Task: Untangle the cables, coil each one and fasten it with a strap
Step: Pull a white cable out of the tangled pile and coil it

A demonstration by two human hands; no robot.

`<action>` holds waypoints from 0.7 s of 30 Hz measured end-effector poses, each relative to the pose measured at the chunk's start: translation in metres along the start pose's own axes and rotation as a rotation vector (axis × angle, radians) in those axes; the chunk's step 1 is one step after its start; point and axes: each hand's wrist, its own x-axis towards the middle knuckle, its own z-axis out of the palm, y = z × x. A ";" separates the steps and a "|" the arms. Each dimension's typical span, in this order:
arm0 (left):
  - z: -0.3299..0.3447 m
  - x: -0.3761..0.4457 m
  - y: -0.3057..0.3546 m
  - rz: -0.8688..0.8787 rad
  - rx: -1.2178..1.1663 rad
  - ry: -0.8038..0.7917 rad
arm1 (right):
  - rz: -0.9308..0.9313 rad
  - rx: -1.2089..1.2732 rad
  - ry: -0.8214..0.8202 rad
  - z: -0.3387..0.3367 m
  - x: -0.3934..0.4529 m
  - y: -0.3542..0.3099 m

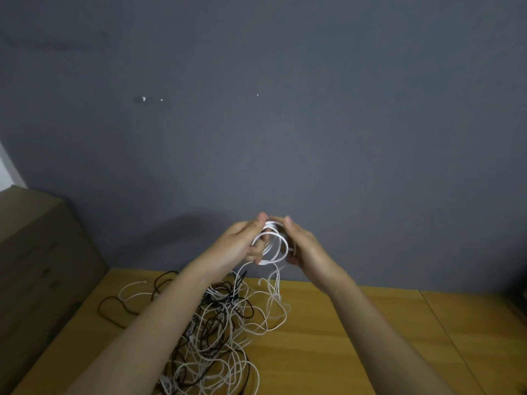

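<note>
Cardboard box (34, 252) at 9 o'clock, against grey wall (285, 109). Wooden table (342, 337) across bottom. Tangle of black and white cables (222, 323) on table at 6 o'clock, partly under left forearm. Left hand (242, 243) raised above tangle, fingers curled round white cable coil (272, 243), thumb on top. Right hand (302, 246) at 3 o'clock of coil, gripping its other side. Loose white tail hangs from coil toward tangle. Strap not discernible.

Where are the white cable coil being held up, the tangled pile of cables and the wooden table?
white cable coil (276, 246): head view, on its front loop.
tangled pile of black and white cables (219, 332): head view, its middle.
yellow-brown wooden table (356, 337): head view, bare top.
</note>
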 end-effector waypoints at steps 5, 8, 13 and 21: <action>-0.005 -0.003 -0.001 -0.074 0.068 0.059 | -0.131 -0.006 0.038 0.003 0.000 0.007; -0.007 -0.001 -0.001 -0.098 0.100 0.049 | -0.238 -0.168 0.119 0.005 0.003 0.009; -0.012 -0.006 0.004 -0.173 -0.021 -0.203 | -0.136 0.042 0.201 0.012 0.003 0.015; 0.002 -0.008 -0.003 -0.064 -0.301 -0.003 | -0.074 0.190 0.113 0.006 0.001 0.035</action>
